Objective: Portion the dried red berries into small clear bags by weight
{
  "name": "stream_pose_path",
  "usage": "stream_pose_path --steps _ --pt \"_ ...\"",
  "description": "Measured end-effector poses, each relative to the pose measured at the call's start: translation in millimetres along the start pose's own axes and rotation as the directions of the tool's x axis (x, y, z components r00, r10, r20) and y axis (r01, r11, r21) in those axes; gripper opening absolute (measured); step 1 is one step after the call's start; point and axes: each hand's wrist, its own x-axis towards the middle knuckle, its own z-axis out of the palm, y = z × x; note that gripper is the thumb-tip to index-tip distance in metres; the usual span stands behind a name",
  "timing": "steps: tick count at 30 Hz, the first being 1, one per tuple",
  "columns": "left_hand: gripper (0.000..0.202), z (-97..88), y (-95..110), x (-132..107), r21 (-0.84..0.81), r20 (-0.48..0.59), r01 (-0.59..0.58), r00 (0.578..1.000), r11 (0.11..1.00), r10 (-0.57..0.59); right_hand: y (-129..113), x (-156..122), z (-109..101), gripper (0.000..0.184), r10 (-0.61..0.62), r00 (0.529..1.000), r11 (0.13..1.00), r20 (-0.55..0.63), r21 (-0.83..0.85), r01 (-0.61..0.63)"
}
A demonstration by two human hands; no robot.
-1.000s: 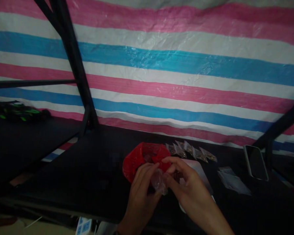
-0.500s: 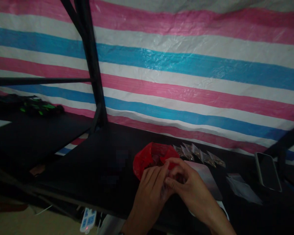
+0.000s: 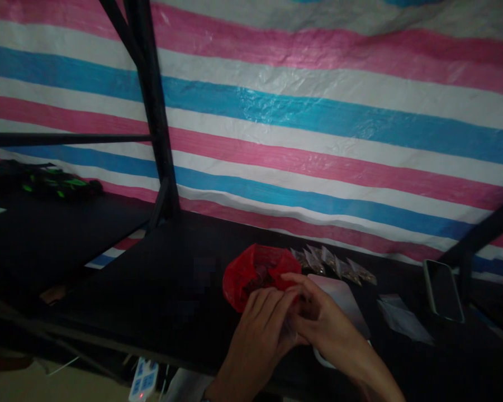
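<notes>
My left hand and my right hand meet over the dark table, fingers pinched together on a small clear plastic bag that is now almost hidden between them. Just beyond the fingertips sits an open red plastic bag with small dark pieces inside. A row of several filled small clear packets lies behind my right hand. A pale flat board lies under my right hand.
A stack of empty clear bags lies to the right, with a phone beyond it. A striped pink, white and blue tarp backs the table. Black frame posts stand at left. A power strip lies below.
The clear bag showed between my fingers a second ago; my hands have closed together over it. The view shifted slightly.
</notes>
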Motion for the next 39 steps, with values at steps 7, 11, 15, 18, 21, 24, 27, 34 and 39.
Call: stream_pose_path --steps 7,11,15,18,21,24,27,34,39 --pt "0.073 6.7 3.3 0.8 -0.052 0.064 0.062 0.996 0.997 -0.058 -0.8 2.3 -5.7 0.047 0.012 0.999 1.0 -0.043 -0.011 -0.012" --pt "0.077 14.6 -4.9 -7.0 -0.069 0.093 0.094 0.992 0.993 -0.087 -4.1 1.6 -7.9 0.046 0.004 0.997 1.0 -0.076 -0.028 -0.007" --pt "0.079 15.2 -9.2 -12.9 -0.248 0.161 0.187 0.975 0.951 -0.15 -4.8 4.3 -8.9 0.039 -0.032 0.991 0.996 -0.132 -0.092 0.02" --pt "0.071 9.0 -4.5 -7.8 -0.476 0.264 0.365 0.927 0.8 -0.266 -3.9 4.6 -10.0 0.03 -0.054 0.987 0.977 -0.152 -0.213 0.02" --pt "0.062 2.9 3.4 2.8 -0.639 0.353 0.472 0.881 0.607 -0.314 -4.5 0.6 -11.3 0.022 -0.06 0.989 0.951 -0.138 -0.309 0.015" --pt "0.058 0.7 9.4 11.0 -0.703 0.371 0.507 0.86 0.499 -0.351 -8.4 -4.0 -12.1 0.018 -0.069 0.987 0.947 -0.148 -0.322 0.018" --pt "0.056 -1.2 7.3 14.0 -0.715 0.323 0.528 0.831 0.458 -0.453 -13.6 -0.4 -10.8 0.021 -0.128 0.98 0.945 -0.152 -0.317 0.074" --pt "0.05 -28.3 -32.8 9.3 -0.611 -0.155 0.531 0.647 0.587 -0.746 -3.1 56.9 19.0 0.009 -0.209 0.975 0.737 -0.076 -0.668 0.105" --pt "0.032 -34.4 -48.7 7.0 -0.427 -0.164 0.587 0.698 0.688 -0.697 13.4 81.5 41.2 0.013 -0.145 0.987 0.487 -0.074 -0.873 0.006"
